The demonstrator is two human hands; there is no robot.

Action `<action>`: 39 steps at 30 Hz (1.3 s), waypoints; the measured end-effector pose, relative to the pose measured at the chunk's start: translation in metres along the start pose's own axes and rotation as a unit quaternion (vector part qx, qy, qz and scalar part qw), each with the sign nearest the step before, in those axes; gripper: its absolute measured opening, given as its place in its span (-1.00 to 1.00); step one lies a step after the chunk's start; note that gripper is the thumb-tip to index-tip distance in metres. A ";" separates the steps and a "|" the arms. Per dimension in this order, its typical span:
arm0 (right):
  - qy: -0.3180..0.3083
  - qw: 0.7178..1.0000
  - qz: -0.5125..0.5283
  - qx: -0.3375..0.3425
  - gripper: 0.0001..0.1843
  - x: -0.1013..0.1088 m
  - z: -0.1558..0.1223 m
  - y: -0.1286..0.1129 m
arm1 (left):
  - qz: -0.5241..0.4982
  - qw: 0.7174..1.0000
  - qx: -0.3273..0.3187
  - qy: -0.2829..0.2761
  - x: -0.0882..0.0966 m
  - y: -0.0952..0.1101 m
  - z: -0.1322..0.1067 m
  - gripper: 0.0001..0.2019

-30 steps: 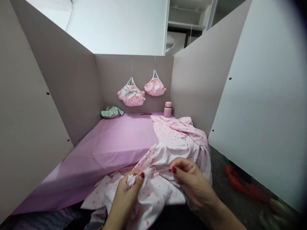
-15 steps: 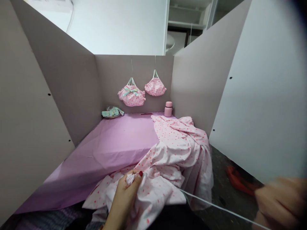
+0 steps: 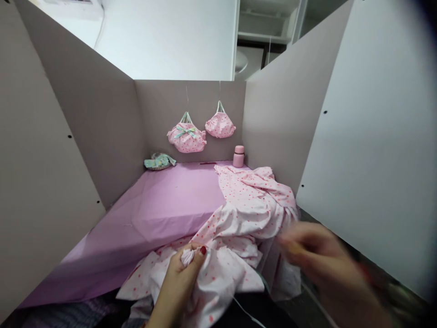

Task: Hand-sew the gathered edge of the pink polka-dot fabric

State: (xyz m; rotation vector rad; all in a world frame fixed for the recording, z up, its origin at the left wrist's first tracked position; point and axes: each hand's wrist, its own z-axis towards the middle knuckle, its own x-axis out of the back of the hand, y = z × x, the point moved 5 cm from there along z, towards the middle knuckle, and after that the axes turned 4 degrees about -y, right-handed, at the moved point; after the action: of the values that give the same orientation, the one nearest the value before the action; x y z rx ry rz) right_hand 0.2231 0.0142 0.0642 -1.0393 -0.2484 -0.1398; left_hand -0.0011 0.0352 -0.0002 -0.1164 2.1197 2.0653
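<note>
- In the head view, the place is a low corner made from three standing panels: a grey-beige back panel (image 3: 177, 107), a grey-beige left panel (image 3: 75, 136) and a pale right panel with small black holes (image 3: 372, 146).
- Over the surface lies a smooth lilac-pink sheet (image 3: 153, 218), and it reaches to the foot of the back panel.
- Two small pink dotted cloth bundles hang on thin threads before the back panel: one with a mint-green bow (image 3: 186, 140), and one without bow (image 3: 220, 126).
- Under them stand a pink bottle with a rounded cap (image 3: 239, 156) and, more to the left, a mint-green wrapped bundle on a low round dish (image 3: 159, 161).
- A large pale pink cloth with small red dots (image 3: 246, 214) lies in loose folds on the right part of the lilac sheet, and it hangs over the near edge.
- The left hand (image 3: 179, 278) is closed and pinches a small gathered bunch of this cloth (image 3: 187, 256) between the thumb and fingers — the bunch is tight and sticks out above the thumb.
- The right hand (image 3: 321, 259) is at the right, apart from the cloth and blurred; its fingers look pressed together, but I cannot tell what they pinch.
- A thin white cord (image 3: 246, 311) shows below the cloth, near the bottom edge of the picture.
</note>
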 end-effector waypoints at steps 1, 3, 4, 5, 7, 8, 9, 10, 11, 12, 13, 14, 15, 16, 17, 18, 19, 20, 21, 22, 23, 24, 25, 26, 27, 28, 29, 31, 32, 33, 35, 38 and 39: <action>-0.036 0.999 0.011 -0.017 -0.66 -0.018 0.007 0.007 | 0.008 1.000 -0.005 -0.014 -0.001 0.001 0.000 -0.73; -0.180 0.975 0.084 -0.096 -0.61 -0.063 0.014 0.025 | 0.022 0.999 -0.007 -0.049 -0.004 0.001 0.000 -0.74; -0.216 0.965 0.109 -0.101 -0.60 -0.080 0.015 0.031 | 0.028 0.997 -0.004 -0.065 -0.004 0.000 0.000 -0.74; -0.231 0.961 0.114 -0.102 -0.64 -0.092 0.017 0.036 | 0.034 0.996 0.001 -0.078 -0.004 -0.001 0.001 -0.74; -0.226 0.964 0.110 -0.088 -0.65 -0.102 0.017 0.041 | 0.045 0.995 0.008 -0.090 -0.002 -0.002 0.001 -0.75; -0.216 0.968 0.101 -0.081 -0.64 -0.102 0.016 0.042 | 0.050 0.995 0.010 -0.090 0.000 -0.003 0.002 -0.75; -0.208 0.971 0.093 -0.076 -0.64 -0.099 0.015 0.041 | 0.053 0.995 0.012 -0.087 0.001 -0.003 0.002 -0.75; -0.202 0.973 0.086 -0.074 -0.65 -0.095 0.013 0.041 | 0.055 0.995 0.015 -0.085 0.001 -0.004 0.002 -0.76; -0.200 0.974 0.081 -0.073 -0.66 -0.092 0.011 0.040 | 0.053 0.995 0.019 -0.085 0.002 -0.004 0.002 -0.76; -0.201 0.974 0.077 -0.073 -0.66 -0.089 0.009 0.040 | 0.050 0.995 0.023 -0.083 0.001 -0.005 0.002 -0.76; -0.198 0.975 0.073 -0.073 -0.68 -0.086 0.008 0.039 | 0.046 0.995 0.028 -0.081 0.001 -0.006 0.001 -0.76; -0.189 0.977 0.065 -0.071 -0.71 -0.084 0.007 0.038 | 0.043 0.995 0.032 -0.080 0.001 -0.006 0.001 -0.76; -0.172 0.982 0.050 -0.065 -0.74 -0.081 0.006 0.037 | 0.041 0.996 0.035 -0.077 0.000 -0.006 0.001 -0.76; -0.151 0.987 0.028 -0.055 -0.76 -0.078 0.006 0.034 | 0.041 0.996 0.035 -0.073 0.000 -0.006 0.001 -0.76; -0.127 0.991 0.000 -0.039 -0.78 -0.075 0.007 0.031 | 0.039 0.996 0.034 -0.070 0.000 -0.005 0.001 -0.76; -0.107 0.994 -0.032 -0.020 -0.80 -0.073 0.007 0.026 | 0.038 0.997 0.031 -0.067 0.000 -0.004 0.001 -0.77; -0.097 0.994 -0.060 -0.001 -0.80 -0.071 0.006 0.021 | 0.038 0.997 0.027 -0.066 0.000 -0.003 0.001 -0.77; -0.096 0.992 -0.083 0.016 -0.78 -0.071 0.006 0.017 | 0.039 0.997 0.023 -0.065 0.000 -0.002 0.000 -0.77; -0.104 0.989 -0.099 0.031 -0.78 -0.072 0.005 0.012 | 0.043 0.997 0.020 -0.067 0.000 -0.001 0.000 -0.77; -0.115 0.986 -0.110 0.041 -0.78 -0.073 0.003 0.009 | 0.049 0.996 0.017 -0.068 0.000 0.000 0.000 -0.77; -0.125 0.984 -0.118 0.046 -0.79 -0.075 0.002 0.007 | 0.057 0.996 0.015 -0.067 0.000 0.000 -0.001 -0.77; -0.132 0.982 -0.125 0.047 -0.79 -0.076 0.000 0.005 | 0.065 0.996 0.011 -0.064 0.001 0.001 -0.001 -0.77; -0.137 0.981 -0.133 0.045 -0.80 -0.078 -0.001 0.005 | 0.071 0.996 0.009 -0.061 0.001 0.002 -0.001 -0.77; -0.139 0.979 -0.142 0.042 -0.80 -0.079 -0.002 0.004 | 0.074 0.996 0.008 -0.059 0.001 0.002 -0.001 -0.77; -0.140 0.978 -0.150 0.039 -0.80 -0.080 -0.004 0.004 | 0.073 0.996 0.010 -0.057 0.001 0.002 -0.001 -0.77; -0.140 0.977 -0.155 0.038 -0.79 -0.080 -0.004 0.003 | 0.070 0.996 0.014 -0.056 0.001 0.002 -0.001 -0.76; -0.143 0.977 -0.156 0.040 -0.78 -0.081 -0.005 0.002 | 0.067 0.996 0.019 -0.056 0.001 0.001 -0.001 -0.75; -0.152 0.976 -0.149 0.048 -0.73 -0.083 -0.005 0.000 | 0.061 0.996 0.027 -0.057 0.001 0.001 -0.001 -0.73; -0.155 0.976 -0.146 0.053 -0.71 -0.083 -0.005 -0.001 | 0.060 0.996 0.027 -0.055 0.001 0.001 -0.001 -0.73; -0.157 0.976 -0.144 0.055 -0.70 -0.084 -0.005 -0.001 | 0.060 0.996 0.026 -0.053 0.001 0.002 -0.002 -0.73; -0.156 0.976 -0.145 0.053 -0.69 -0.084 -0.005 0.000 | 0.058 0.997 0.023 -0.048 0.001 0.003 -0.003 -0.74; -0.154 0.976 -0.149 0.046 -0.68 -0.084 -0.005 0.002 | 0.053 0.997 0.022 -0.048 -0.001 0.004 -0.004 -0.77; -0.154 0.976 -0.149 0.046 -0.67 -0.085 -0.005 0.002 | 0.052 0.997 0.023 -0.050 -0.001 0.005 -0.004 -0.78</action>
State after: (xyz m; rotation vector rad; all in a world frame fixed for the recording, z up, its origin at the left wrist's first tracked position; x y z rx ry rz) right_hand 0.1428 0.0104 0.0372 -0.9243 -0.6875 -0.2363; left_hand -0.0013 0.0312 0.0046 0.1030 2.1527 2.0302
